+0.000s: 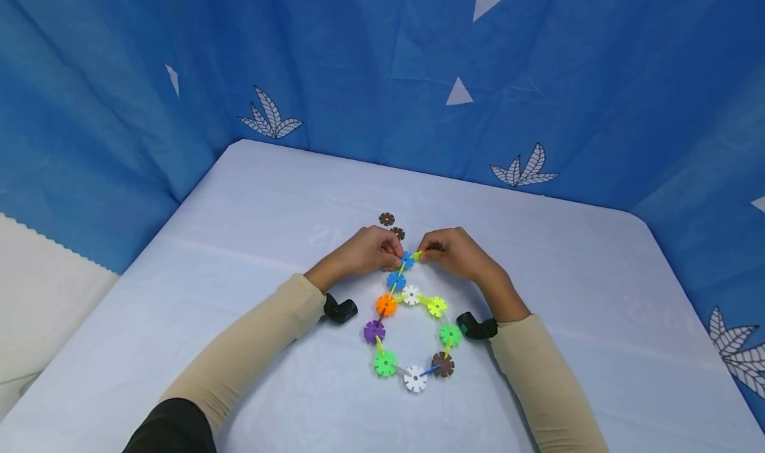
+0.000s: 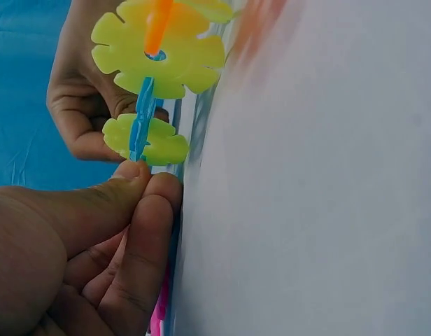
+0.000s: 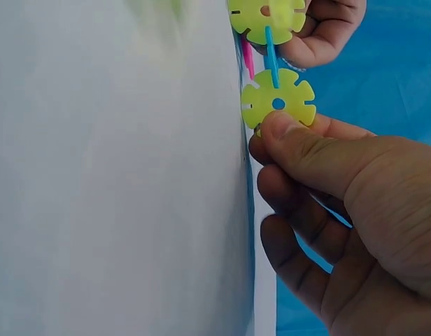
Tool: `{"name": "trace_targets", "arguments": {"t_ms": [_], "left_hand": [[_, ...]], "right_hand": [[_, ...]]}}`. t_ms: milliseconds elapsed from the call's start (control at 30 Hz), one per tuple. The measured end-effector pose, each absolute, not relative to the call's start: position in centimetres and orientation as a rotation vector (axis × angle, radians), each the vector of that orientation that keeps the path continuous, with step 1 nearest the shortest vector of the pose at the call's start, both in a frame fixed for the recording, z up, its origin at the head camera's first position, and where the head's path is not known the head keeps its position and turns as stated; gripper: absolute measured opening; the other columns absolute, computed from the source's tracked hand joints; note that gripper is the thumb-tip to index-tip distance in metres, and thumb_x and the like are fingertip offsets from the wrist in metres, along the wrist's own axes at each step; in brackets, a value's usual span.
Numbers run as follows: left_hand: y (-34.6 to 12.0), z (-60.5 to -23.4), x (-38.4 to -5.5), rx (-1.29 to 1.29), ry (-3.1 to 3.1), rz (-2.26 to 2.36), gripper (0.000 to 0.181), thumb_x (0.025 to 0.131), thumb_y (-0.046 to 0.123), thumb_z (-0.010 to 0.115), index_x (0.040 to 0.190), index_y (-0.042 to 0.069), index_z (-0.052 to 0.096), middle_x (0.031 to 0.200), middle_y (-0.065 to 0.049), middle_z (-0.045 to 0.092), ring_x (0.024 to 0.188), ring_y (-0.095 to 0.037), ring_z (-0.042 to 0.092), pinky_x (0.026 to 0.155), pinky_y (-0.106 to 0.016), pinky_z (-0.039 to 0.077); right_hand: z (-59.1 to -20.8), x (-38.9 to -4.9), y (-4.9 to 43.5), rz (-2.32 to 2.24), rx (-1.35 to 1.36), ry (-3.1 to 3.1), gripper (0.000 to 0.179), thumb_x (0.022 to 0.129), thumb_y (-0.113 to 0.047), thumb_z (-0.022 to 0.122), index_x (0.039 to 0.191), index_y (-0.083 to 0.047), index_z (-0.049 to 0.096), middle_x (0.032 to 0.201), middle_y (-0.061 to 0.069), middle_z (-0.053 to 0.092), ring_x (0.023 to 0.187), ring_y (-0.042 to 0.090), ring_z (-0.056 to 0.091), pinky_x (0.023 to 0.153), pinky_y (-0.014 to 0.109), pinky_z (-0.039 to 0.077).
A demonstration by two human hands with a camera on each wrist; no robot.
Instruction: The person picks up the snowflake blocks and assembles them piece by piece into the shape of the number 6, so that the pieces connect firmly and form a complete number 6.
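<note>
Slotted plastic flower discs are joined edge to edge in a ring, with a chain rising from the orange disc [image 1: 386, 305] through a blue disc [image 1: 396, 281]. At the far end of this chain, my left hand [image 1: 375, 248] pinches the edge of another blue disc [image 1: 408, 260], seen edge-on in the left wrist view. Between thumb and finger, my right hand [image 1: 459, 252] pinches a yellow disc [image 3: 278, 98]. It meets the blue disc at its upper edge in the right wrist view; how deep the slots engage cannot be told. A second yellow disc [image 2: 159, 52] joins the blue disc's other side.
Two loose brown discs [image 1: 386, 219] lie just beyond my left hand. The ring's purple disc [image 1: 374, 332], lower white disc [image 1: 415, 378] and right green disc [image 1: 451, 335] lie between my forearms. Black devices [image 1: 340, 309] sit at both wrists. A blue curtain [image 1: 382, 74] borders the white table [image 1: 287, 194].
</note>
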State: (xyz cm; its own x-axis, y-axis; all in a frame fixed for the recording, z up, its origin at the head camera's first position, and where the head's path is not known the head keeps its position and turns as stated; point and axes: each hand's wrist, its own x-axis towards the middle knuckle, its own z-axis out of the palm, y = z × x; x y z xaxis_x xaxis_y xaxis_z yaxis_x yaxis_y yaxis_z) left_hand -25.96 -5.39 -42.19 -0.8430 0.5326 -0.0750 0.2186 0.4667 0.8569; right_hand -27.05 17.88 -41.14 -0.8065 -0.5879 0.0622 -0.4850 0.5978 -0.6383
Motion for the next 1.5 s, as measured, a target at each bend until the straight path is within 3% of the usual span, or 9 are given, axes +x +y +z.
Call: {"name": "trace_targets", "arguments": {"t_ms": [367,567,733,900,1100,1300,1500], "left_hand": [[-5.5,-42.1,-25.9,0.656,2.439,1.282,0.007,0.092,0.004,0.074,0.094,0.006,0.067,0.086,-0.003,0.067,0.076,-0.017,0.063,0.069,-0.027,0.054],[-6.5,-41.4,-24.9,0.637,2.537,1.183,0.015,0.094,0.017,0.075,0.104,0.010,0.066,0.091,0.000,0.066,0.083,-0.017,0.060,0.075,-0.029,0.051],[-7.3,-40.9,-23.7,0.646,2.476,1.167,0.015,0.095,0.022,0.074,0.103,0.012,0.067,0.092,0.001,0.065,0.083,-0.018,0.060,0.073,-0.029,0.052],[-7.4,-40.8,-23.0,0.693,2.371,1.195,0.014,0.094,0.021,0.075,0.102,0.011,0.068,0.092,0.002,0.066,0.086,-0.017,0.060,0.076,-0.028,0.052],[-7.4,-40.8,-23.0,0.722,2.354,1.201,0.011,0.095,0.014,0.073,0.103,0.009,0.068,0.092,0.001,0.066,0.086,-0.017,0.061,0.079,-0.028,0.053],[-7.7,-41.0,-23.2,0.749,2.337,1.231,0.013,0.094,0.009,0.072,0.105,0.005,0.068,0.093,0.000,0.066,0.087,-0.016,0.062,0.081,-0.027,0.053],[-7.8,-41.0,-23.3,0.770,2.307,1.266,0.013,0.094,0.009,0.071,0.105,0.004,0.068,0.093,-0.001,0.067,0.086,-0.017,0.062,0.081,-0.028,0.053]], "right_hand": [[-40.9,-26.9,17.7,-0.971,-0.858,2.674,0.008,0.090,-0.004,0.076,0.089,-0.012,0.077,0.085,-0.003,0.072,0.077,0.014,0.062,0.071,0.034,0.051],[-40.8,-26.8,17.6,-0.914,-0.836,2.698,0.002,0.091,-0.006,0.076,0.091,-0.008,0.075,0.087,-0.003,0.071,0.077,0.015,0.060,0.074,0.034,0.052],[-40.6,-26.9,17.7,-0.838,-0.756,2.742,0.005,0.093,-0.009,0.075,0.090,-0.012,0.072,0.084,-0.004,0.068,0.077,0.018,0.057,0.072,0.035,0.050],[-39.9,-26.9,18.0,-0.802,-0.764,2.708,0.008,0.095,-0.006,0.070,0.102,-0.010,0.071,0.092,0.001,0.067,0.084,0.021,0.058,0.076,0.037,0.052],[-37.7,-27.1,17.9,-0.795,-0.872,2.679,0.024,0.097,-0.003,0.065,0.122,-0.003,0.067,0.109,0.011,0.068,0.098,0.026,0.061,0.083,0.044,0.054],[-36.5,-28.4,13.8,-0.630,-1.092,2.562,0.024,0.096,-0.004,0.068,0.121,-0.006,0.071,0.110,0.007,0.069,0.098,0.021,0.062,0.086,0.036,0.055],[-36.5,-29.4,10.5,-0.471,-1.295,2.420,0.020,0.098,0.000,0.064,0.113,-0.007,0.076,0.098,0.004,0.066,0.092,0.020,0.058,0.085,0.031,0.053]]}}
